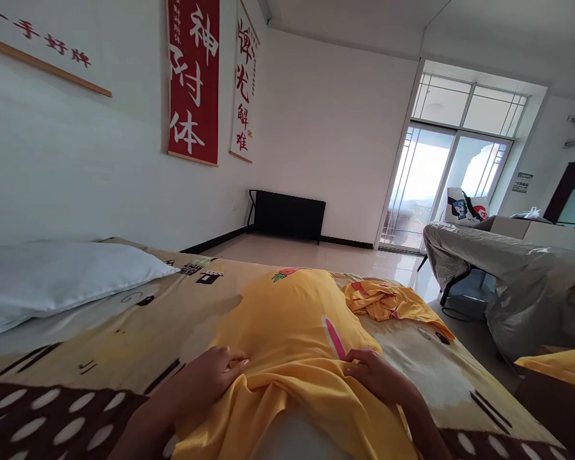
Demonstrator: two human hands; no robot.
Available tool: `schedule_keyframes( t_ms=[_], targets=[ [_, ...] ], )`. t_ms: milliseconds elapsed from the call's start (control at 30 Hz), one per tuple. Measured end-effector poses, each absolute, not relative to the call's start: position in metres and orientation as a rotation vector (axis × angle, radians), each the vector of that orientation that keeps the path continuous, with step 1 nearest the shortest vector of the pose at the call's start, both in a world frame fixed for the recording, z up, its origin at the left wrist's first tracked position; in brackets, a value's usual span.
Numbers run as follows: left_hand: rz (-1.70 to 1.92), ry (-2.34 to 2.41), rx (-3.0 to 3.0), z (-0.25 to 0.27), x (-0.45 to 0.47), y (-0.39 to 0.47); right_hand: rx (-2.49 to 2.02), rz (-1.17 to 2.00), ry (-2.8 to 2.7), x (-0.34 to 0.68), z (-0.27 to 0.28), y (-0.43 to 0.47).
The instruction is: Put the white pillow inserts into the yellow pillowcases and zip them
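Observation:
In the head view a yellow pillowcase [287, 319] with a carrot print and a pink-and-white shape lies over a plump pillow on the bed. The pillow's white end [301, 434] shows at the bottom, where the cloth gathers in folds. My left hand [218, 370] is closed on the pillowcase at its left side, fingers curled into the fabric. On the opposite side my right hand [374, 377] pinches the cloth near the pink shape. The fingertips of both hands are partly hidden by folds.
A patterned blanket [172, 332] covers the bed. On it lie a white pillow [67, 281] at left and a crumpled yellow cloth [388, 300] at right. Plastic-covered furniture [531, 275] stands right of the bed. A black folded table [287, 217] leans by the far wall.

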State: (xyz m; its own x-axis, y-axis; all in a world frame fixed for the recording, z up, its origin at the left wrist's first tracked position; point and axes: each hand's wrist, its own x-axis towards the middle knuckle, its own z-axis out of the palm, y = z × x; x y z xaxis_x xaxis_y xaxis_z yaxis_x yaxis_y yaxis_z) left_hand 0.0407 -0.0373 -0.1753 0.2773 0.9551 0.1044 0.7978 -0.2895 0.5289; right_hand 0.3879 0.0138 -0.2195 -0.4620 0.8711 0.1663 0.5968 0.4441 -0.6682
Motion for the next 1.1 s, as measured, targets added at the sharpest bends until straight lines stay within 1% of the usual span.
schedule_keyframes(
  t_ms=[233,567,700,767,833,933,1000,1100],
  targets=[
    [0.593,1.575,2.168,-0.178,0.039,-0.035,-1.187,0.708,-2.202,0.386,-0.214,0.011],
    [0.498,1.617,2.175,-0.175,0.043,-0.041,-1.101,0.787,-2.175,0.385,-0.213,0.01],
    [0.457,1.621,2.274,-0.174,0.051,-0.044,-1.131,0.883,-2.17,0.389,-0.212,0.01],
    [0.498,1.556,2.401,-0.178,0.056,-0.041,-1.152,0.814,-2.207,0.39,-0.21,0.009],
    [0.524,1.443,2.49,-0.182,0.059,-0.037,-1.113,0.638,-2.24,0.388,-0.209,0.007],
    [0.44,1.255,2.476,-0.181,0.065,-0.034,-0.998,0.437,-2.254,0.377,-0.21,0.005],
    [0.368,1.15,2.46,-0.177,0.068,-0.036,-0.935,0.428,-2.286,0.369,-0.212,0.005],
    [0.404,1.1,2.435,-0.17,0.068,-0.04,-0.85,0.566,-2.336,0.363,-0.215,0.005]
  ],
)
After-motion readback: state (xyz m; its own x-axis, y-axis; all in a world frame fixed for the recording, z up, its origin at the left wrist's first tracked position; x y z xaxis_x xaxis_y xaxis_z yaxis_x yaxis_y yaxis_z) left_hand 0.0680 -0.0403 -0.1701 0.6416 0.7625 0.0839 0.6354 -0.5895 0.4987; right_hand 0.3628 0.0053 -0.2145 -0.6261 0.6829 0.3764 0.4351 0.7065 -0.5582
